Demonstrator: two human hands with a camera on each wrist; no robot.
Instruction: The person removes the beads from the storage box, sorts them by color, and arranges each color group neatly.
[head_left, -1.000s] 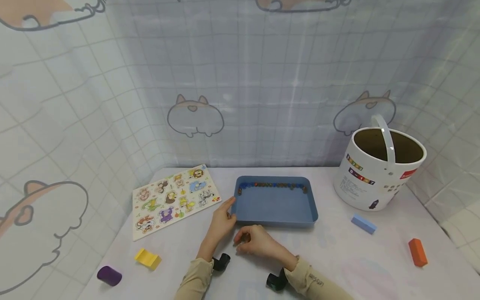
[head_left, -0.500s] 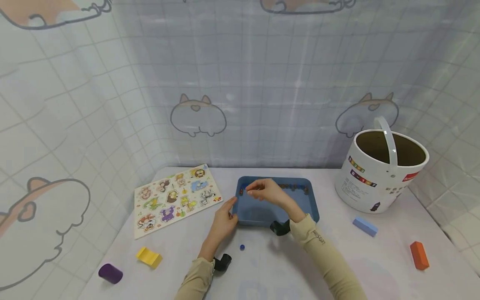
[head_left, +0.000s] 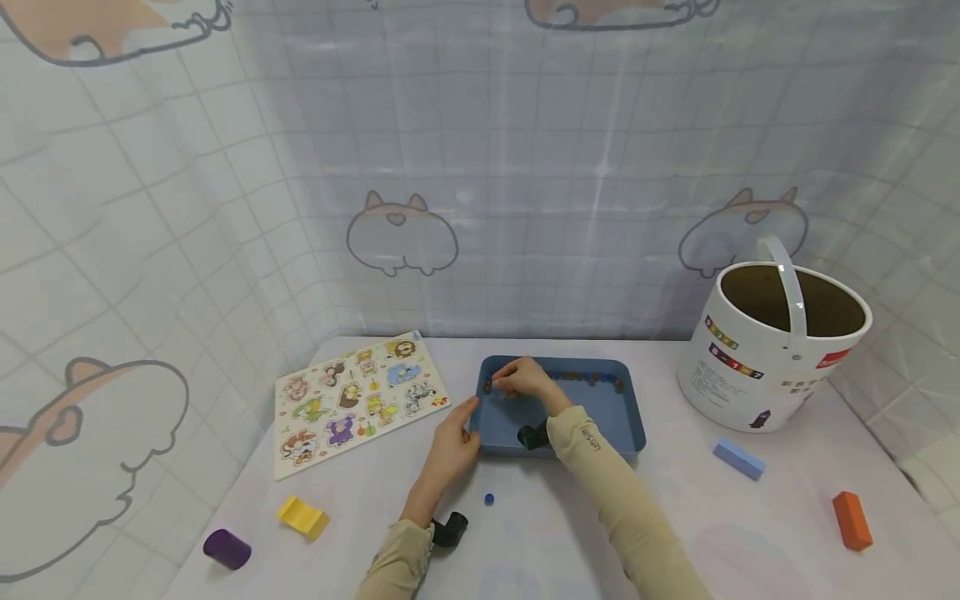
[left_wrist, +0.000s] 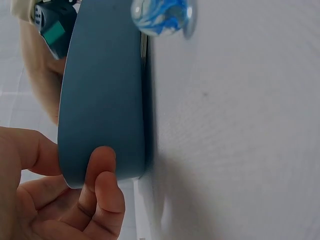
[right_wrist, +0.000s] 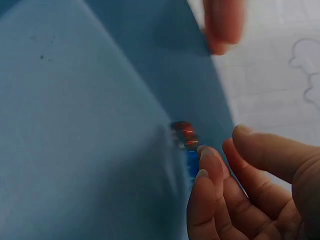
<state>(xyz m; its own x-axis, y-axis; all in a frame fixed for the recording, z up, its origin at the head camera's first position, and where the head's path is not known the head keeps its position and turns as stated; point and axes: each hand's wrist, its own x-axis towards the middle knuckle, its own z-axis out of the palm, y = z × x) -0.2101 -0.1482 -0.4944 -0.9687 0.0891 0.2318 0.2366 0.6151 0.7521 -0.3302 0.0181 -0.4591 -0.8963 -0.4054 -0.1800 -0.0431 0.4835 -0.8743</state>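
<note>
A blue tray (head_left: 558,425) lies on the table with several small glass marbles (head_left: 577,377) along its far wall. My left hand (head_left: 453,442) grips the tray's near left corner, fingers against the outer wall in the left wrist view. Inside the tray, my right hand (head_left: 525,380) reaches to the left end, with its fingertips beside a reddish marble (right_wrist: 185,134) and a blue one, partly hidden. In the right wrist view its thumb stands apart from the fingers, and no marble shows between them. A blue swirled marble (left_wrist: 161,15) lies on the table outside the tray.
An animal puzzle board (head_left: 360,400) lies left of the tray. A white bucket (head_left: 772,358) with a handle stands at the right. Blocks lie around: yellow (head_left: 303,517), purple (head_left: 227,549), light blue (head_left: 739,459) and orange (head_left: 852,521).
My right hand has gone from the table in front of the tray into its far left part, uncovering the blue marble on the table. The left hand keeps its grip on the tray.
</note>
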